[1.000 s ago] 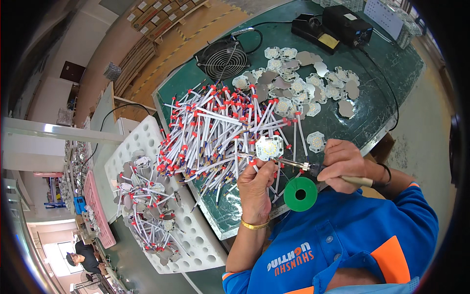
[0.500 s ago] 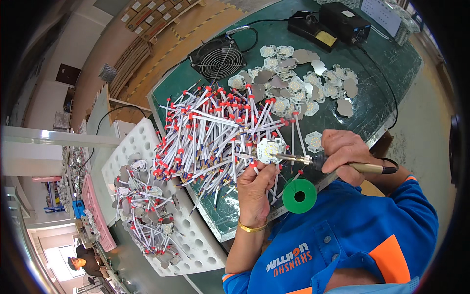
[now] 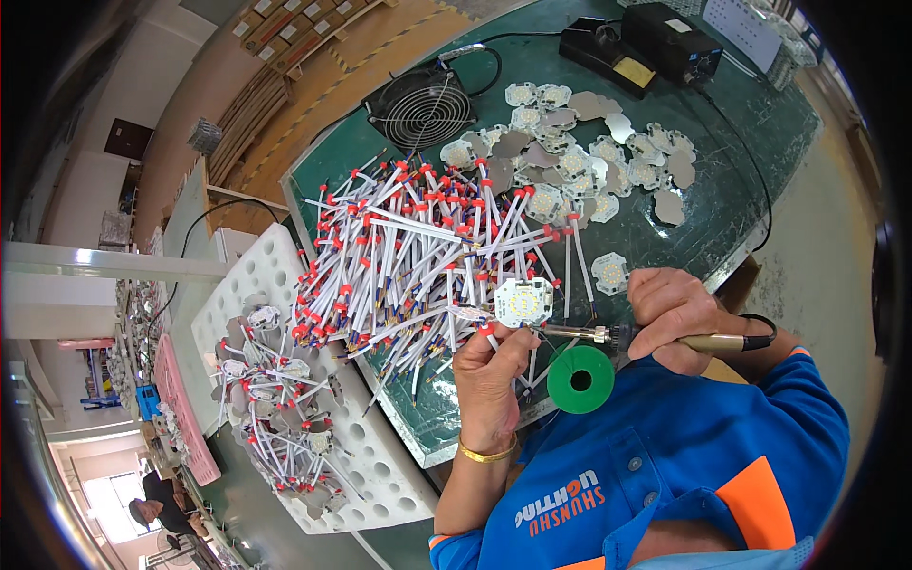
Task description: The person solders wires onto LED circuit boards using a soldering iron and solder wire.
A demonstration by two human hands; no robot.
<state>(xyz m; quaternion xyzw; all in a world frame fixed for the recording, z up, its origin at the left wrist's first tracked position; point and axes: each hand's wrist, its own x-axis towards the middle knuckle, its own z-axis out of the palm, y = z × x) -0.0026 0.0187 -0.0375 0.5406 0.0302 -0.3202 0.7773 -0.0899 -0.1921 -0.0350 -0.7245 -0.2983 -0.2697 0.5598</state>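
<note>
My left hand pinches a short white cable with a red collar. Just past its fingertips is an LED board, white with cut corners and rows of yellow dots; whether the fingers also grip it is hard to tell. In my right hand is a soldering iron, held like a pen. Its metal tip points left, at the board's lower edge beside my left fingertips; contact there is too small to make out. A green solder spool sits between my hands at the table's near edge.
A big heap of white cables lies left of the board. Loose LED boards spread behind it, near a black fan and soldering station. White foam trays hold wired boards at left. Another person is far left.
The soldering iron's tip has shifted from the right side of the LED board to its lower edge, near my left fingertips. My left hand has moved slightly left and down.
</note>
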